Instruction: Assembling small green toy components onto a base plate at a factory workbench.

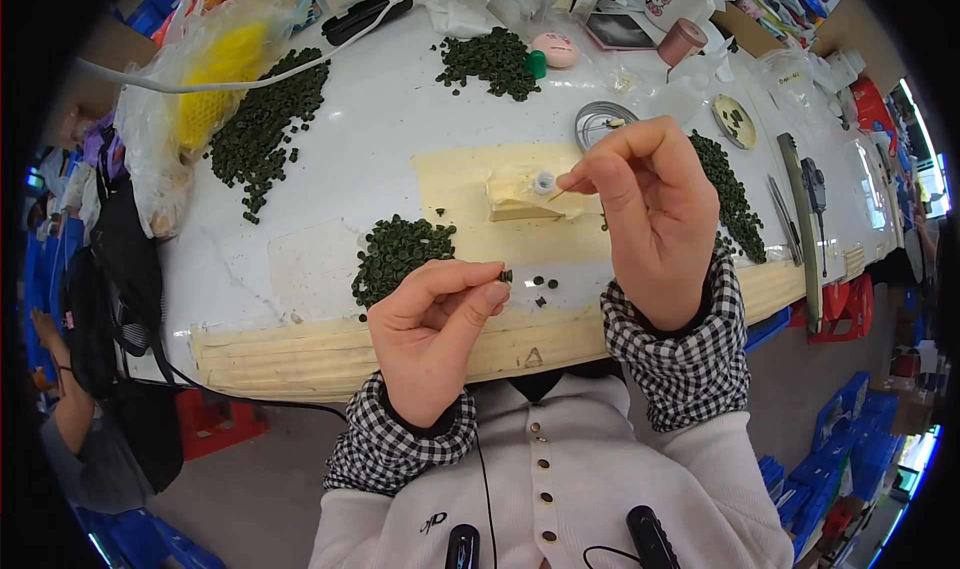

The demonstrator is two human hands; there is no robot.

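Observation:
Between thumb and forefinger of my left hand (430, 329), a small dark green round piece (506, 276) is pinched. My right hand (660, 214) is closed on a thin pale stick (559, 195), its tip beside a small whitish cup (544, 183). That cup sits on top of a tape-covered block (512, 205), which rests on a patch of yellowish tape (455, 184). A heap of dark green pieces (400, 257) lies just left of my left hand. Several loose pieces (540, 282) are scattered between my hands. What fills the cup cannot be made out.
More green heaps lie at far left (265, 119), far middle (490, 61) and right (735, 199). Beyond my right hand are a wire coil (603, 121) and a round lid (735, 121). Tweezers (785, 219) and a caliper (816, 197) lie right. A white cable (210, 87) crosses far left.

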